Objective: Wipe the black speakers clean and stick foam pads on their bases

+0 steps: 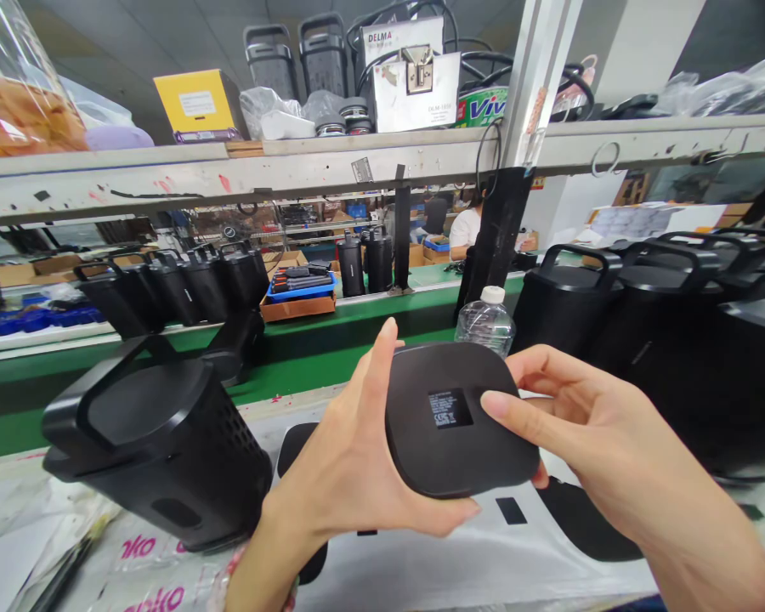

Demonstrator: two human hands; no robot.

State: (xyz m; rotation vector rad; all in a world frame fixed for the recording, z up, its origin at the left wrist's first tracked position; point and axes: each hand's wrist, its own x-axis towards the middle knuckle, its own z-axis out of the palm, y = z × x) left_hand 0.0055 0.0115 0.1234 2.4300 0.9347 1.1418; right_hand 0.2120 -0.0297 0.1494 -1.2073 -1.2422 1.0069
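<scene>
Two hands, one panel: I've got both on the same flat black panel (452, 463) with rounded corners, held up over the white table (414, 574), broad face turned to my camera and a bit tilted.
Left hand: my left hand (344, 446) is spread pretty wide, cradling the panel's left side, one digit sticking up by the top corner and another running under the lower edge.
Right hand: my right hand (586, 416) has a narrower pinch on the right side, thumb on the face just beside the sticker, other fingers mostly hidden behind.
Sticker: small dark sticker (450, 409) with pale print near the middle of the panel; too tiny for me to read.
Table: a small black rectangle (511, 511) lies below the panel, and a flat black piece (590, 520) sits partly hidden by my right forearm.
Box with handle: big black box (166, 425), tilted on my feed, just left of my left forearm.
Bottle: clear bottle (485, 325), white cap, right behind the panel.
Right side: a bunch of black handled boxes (650, 319) crowded together.
Across the green strip: blue tray (299, 287) of dark bits beyond the green strip (331, 344).
</scene>
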